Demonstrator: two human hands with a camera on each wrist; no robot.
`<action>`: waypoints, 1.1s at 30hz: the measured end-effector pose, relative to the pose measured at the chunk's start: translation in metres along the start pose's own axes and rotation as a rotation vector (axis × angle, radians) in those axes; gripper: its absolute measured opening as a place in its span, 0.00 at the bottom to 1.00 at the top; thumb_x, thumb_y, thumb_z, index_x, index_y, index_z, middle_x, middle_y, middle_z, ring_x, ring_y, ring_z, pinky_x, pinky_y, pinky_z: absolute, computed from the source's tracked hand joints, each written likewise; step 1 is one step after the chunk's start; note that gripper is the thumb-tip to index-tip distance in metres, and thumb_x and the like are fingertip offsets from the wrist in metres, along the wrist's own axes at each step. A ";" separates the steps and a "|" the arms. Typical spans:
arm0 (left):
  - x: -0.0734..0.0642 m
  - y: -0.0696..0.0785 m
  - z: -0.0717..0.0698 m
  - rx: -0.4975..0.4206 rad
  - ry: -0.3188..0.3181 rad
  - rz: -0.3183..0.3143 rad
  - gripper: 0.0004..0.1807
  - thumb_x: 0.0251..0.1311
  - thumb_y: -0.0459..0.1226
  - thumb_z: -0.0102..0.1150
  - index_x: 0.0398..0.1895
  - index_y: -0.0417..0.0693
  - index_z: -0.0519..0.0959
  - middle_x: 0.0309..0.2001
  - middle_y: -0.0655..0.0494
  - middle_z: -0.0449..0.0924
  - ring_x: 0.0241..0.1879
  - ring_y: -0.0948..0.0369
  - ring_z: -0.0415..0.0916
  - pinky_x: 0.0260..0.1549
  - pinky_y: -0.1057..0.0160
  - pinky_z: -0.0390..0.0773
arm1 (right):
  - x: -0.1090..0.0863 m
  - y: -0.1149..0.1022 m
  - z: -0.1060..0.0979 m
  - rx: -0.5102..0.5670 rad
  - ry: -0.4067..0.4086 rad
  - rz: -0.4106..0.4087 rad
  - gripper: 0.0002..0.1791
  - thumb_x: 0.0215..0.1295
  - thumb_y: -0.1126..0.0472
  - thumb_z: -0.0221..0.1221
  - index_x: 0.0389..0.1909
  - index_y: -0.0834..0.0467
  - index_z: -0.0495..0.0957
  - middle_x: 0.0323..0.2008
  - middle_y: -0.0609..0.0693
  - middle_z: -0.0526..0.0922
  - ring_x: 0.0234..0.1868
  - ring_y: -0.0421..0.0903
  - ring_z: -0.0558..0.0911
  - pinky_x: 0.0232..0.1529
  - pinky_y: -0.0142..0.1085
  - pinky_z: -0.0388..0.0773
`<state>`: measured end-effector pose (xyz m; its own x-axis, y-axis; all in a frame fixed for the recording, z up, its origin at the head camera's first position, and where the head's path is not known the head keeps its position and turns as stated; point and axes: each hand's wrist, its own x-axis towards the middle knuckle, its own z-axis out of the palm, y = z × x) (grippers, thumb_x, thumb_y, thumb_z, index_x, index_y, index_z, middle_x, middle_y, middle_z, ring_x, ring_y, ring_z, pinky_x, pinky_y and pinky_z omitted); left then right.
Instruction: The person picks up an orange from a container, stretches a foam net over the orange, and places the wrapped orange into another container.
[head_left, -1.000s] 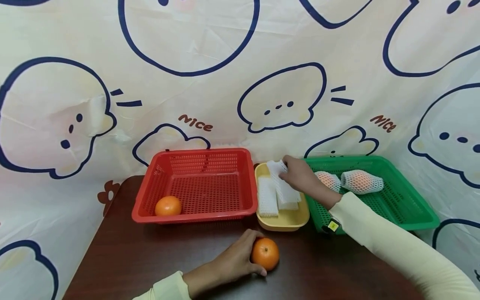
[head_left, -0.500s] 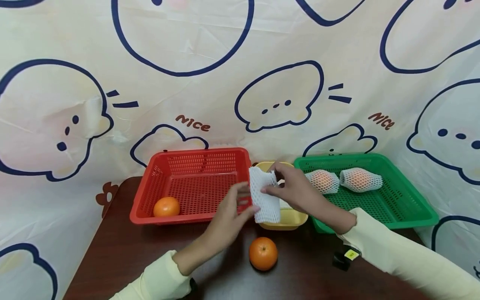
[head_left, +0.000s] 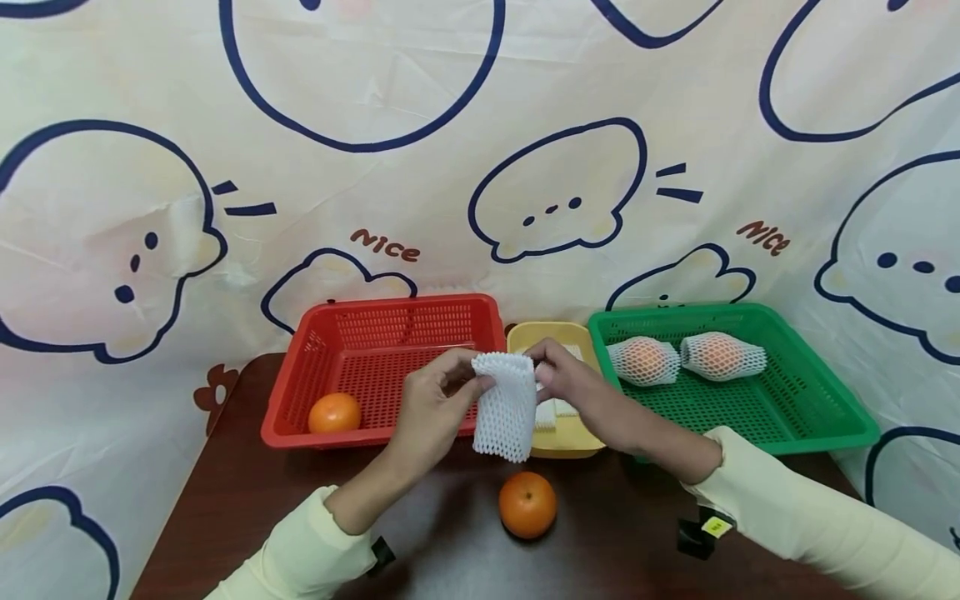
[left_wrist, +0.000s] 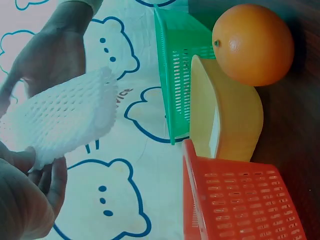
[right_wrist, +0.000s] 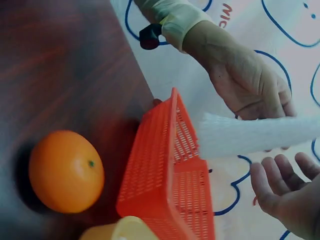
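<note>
A white foam fruit net [head_left: 506,412] hangs upright above the table, its lower end over a loose orange [head_left: 527,505]. My left hand [head_left: 435,408] pinches its upper left edge between thumb and fingers, which the left wrist view shows too. At the upper right corner of the net, my right hand [head_left: 581,392] holds the rim with its fingertips, partly hidden. The net looks flat in the right wrist view [right_wrist: 250,137]. More foam nets [head_left: 567,404] lie in the yellow basket [head_left: 573,446] behind.
To the left stands a red basket [head_left: 390,435] with one orange [head_left: 334,413] in it. A green basket [head_left: 817,392] on the right holds two net-wrapped fruits [head_left: 722,357]. A patterned cloth [head_left: 420,192] hangs behind the dark table [head_left: 600,550].
My left hand has let go of the orange and risen to the net. My right hand has brought the net out of the yellow basket, leftward and toward me. The orange stays on the table.
</note>
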<state>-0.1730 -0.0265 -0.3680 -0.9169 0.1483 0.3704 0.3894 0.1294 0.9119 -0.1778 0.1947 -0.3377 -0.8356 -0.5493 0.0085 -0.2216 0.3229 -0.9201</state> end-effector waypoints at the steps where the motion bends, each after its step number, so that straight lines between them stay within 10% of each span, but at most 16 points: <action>1: 0.000 0.000 0.000 -0.001 0.002 0.011 0.11 0.62 0.30 0.68 0.48 0.43 0.85 0.46 0.49 0.89 0.45 0.59 0.86 0.44 0.67 0.86 | 0.000 0.002 -0.001 0.048 -0.015 0.012 0.27 0.82 0.41 0.38 0.63 0.58 0.65 0.60 0.57 0.73 0.59 0.55 0.76 0.60 0.48 0.80; 10: -0.003 0.003 0.002 0.002 -0.048 0.209 0.12 0.63 0.26 0.65 0.49 0.41 0.84 0.46 0.48 0.88 0.42 0.58 0.84 0.42 0.68 0.85 | 0.002 0.026 0.002 0.375 -0.150 0.299 0.30 0.85 0.49 0.38 0.73 0.68 0.60 0.66 0.65 0.75 0.57 0.52 0.82 0.63 0.46 0.81; 21: -0.009 -0.006 0.007 0.026 -0.138 0.381 0.16 0.66 0.26 0.62 0.56 0.42 0.82 0.52 0.50 0.86 0.52 0.58 0.84 0.53 0.60 0.84 | 0.002 0.035 0.001 0.722 -0.138 0.437 0.26 0.81 0.65 0.45 0.75 0.66 0.56 0.61 0.55 0.76 0.56 0.46 0.80 0.60 0.40 0.82; 28: -0.022 -0.018 0.015 0.040 -0.061 0.133 0.21 0.71 0.29 0.58 0.65 0.48 0.74 0.58 0.51 0.81 0.58 0.55 0.79 0.57 0.54 0.82 | 0.008 0.037 0.001 0.832 -0.077 0.451 0.28 0.81 0.62 0.48 0.76 0.65 0.55 0.64 0.56 0.74 0.55 0.47 0.79 0.61 0.38 0.81; 33: -0.029 -0.024 0.023 -0.273 -0.156 -0.221 0.24 0.71 0.28 0.53 0.70 0.38 0.67 0.63 0.38 0.74 0.57 0.59 0.76 0.53 0.69 0.80 | 0.011 0.038 0.005 0.813 -0.014 0.413 0.26 0.81 0.63 0.47 0.74 0.66 0.55 0.61 0.55 0.73 0.54 0.46 0.78 0.58 0.34 0.82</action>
<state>-0.1543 -0.0112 -0.4048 -0.9438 0.2960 0.1473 0.1268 -0.0874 0.9881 -0.1932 0.1973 -0.3740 -0.7625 -0.5216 -0.3829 0.5208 -0.1435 -0.8415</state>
